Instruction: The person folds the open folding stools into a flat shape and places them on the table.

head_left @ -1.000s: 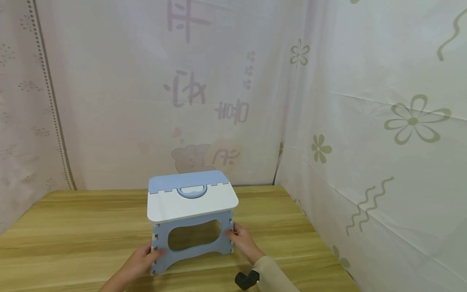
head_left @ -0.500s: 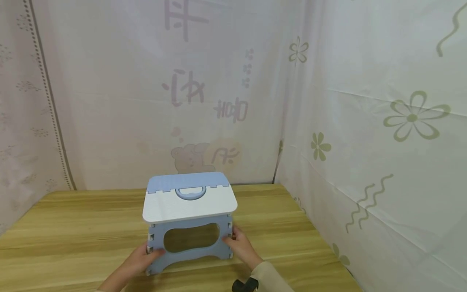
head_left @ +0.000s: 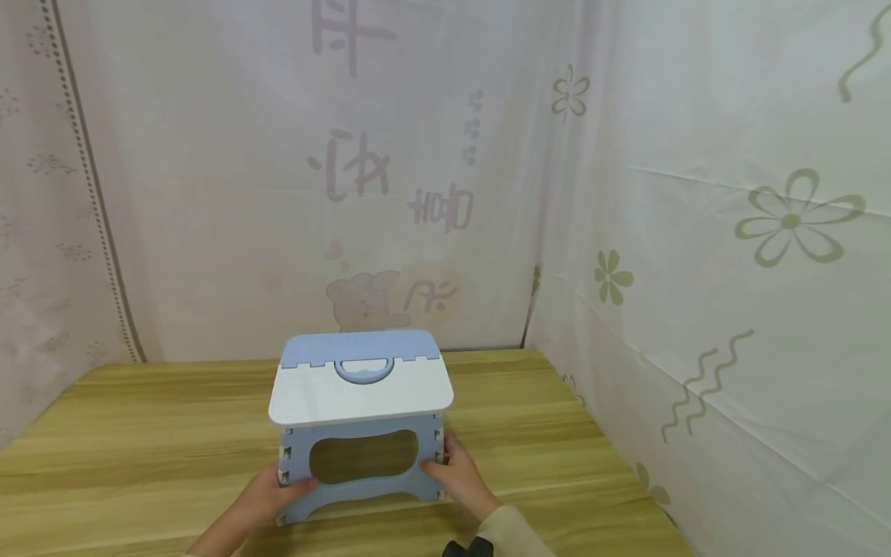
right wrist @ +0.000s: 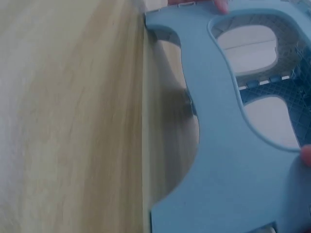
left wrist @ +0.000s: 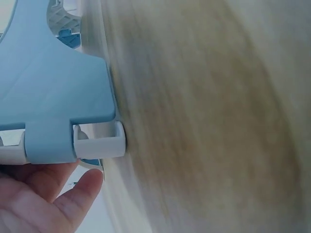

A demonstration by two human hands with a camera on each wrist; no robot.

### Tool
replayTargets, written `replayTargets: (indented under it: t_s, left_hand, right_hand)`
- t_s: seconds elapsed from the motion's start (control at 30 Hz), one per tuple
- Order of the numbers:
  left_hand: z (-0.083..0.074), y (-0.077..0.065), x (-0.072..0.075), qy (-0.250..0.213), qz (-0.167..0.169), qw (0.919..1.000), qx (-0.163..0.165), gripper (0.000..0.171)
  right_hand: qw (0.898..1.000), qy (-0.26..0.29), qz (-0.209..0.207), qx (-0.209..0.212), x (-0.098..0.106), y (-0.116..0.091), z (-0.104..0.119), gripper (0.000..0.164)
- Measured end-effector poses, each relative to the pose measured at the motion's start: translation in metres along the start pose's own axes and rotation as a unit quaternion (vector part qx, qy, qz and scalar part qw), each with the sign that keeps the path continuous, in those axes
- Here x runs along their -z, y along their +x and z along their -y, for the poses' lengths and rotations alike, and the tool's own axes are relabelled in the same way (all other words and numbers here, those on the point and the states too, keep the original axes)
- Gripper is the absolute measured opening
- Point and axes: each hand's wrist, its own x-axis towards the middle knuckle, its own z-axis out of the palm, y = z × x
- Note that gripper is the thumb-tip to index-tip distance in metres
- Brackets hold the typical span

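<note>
A folding step stool (head_left: 362, 398), blue and white with a carry handle in its top, stands unfolded and upright on the wooden table. My left hand (head_left: 261, 499) grips its left side low down, thumb across the blue front panel. On the opposite side my right hand (head_left: 466, 480) holds the panel's edge, thumb beside the oval opening. The left wrist view shows left-hand fingers (left wrist: 80, 194) at the hinged corner, near the white foot. In the right wrist view a thumb tip (right wrist: 306, 154) lies by the opening's rim. Fingers behind the sides are mostly hidden.
The wood-grain table (head_left: 153, 441) extends to both sides of the stool. Behind it hangs a pale printed curtain (head_left: 230, 232), and another with flowers (head_left: 682, 271) along the right. A black device (head_left: 469, 548) sits at the right wrist.
The stool has turned slightly and shifted a little left, so its front faces me more squarely. Both hands kept hold and moved with it. The head view tilted slightly.
</note>
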Motion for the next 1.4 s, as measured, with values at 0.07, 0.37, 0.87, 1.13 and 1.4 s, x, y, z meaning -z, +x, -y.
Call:
replayTargets:
  t_s: [0.07, 0.37, 0.87, 1.13, 1.4]
  left_hand:
    - [0.001, 0.0, 0.0, 0.003, -0.002, 0.9999, -0.01, 0.055]
    - [0.007, 0.002, 0.002, 0.042, -0.016, 0.9985, -0.031, 0.057]
    - [0.006, 0.006, 0.009, 0.037, 0.022, 0.9985, -0.033, 0.053]
    - [0.003, 0.008, 0.015, 0.023, 0.054, 0.9981, -0.018, 0.057]
    - [0.004, 0.008, 0.016, 0.033, 0.05, 0.9981, -0.015, 0.058]
  right_hand:
    - [1.0, 0.0, 0.014, -0.002, 0.002, 0.001, -0.001, 0.055]
    - [0.998, -0.013, 0.059, 0.004, 0.008, 0.01, -0.014, 0.052]
    - [0.997, -0.029, 0.07, 0.015, 0.013, 0.017, -0.021, 0.043]
    - [0.998, -0.005, 0.068, 0.003, 0.01, 0.016, -0.018, 0.044]
    - [0.998, -0.007, 0.063, -0.003, 0.011, 0.016, -0.018, 0.04]
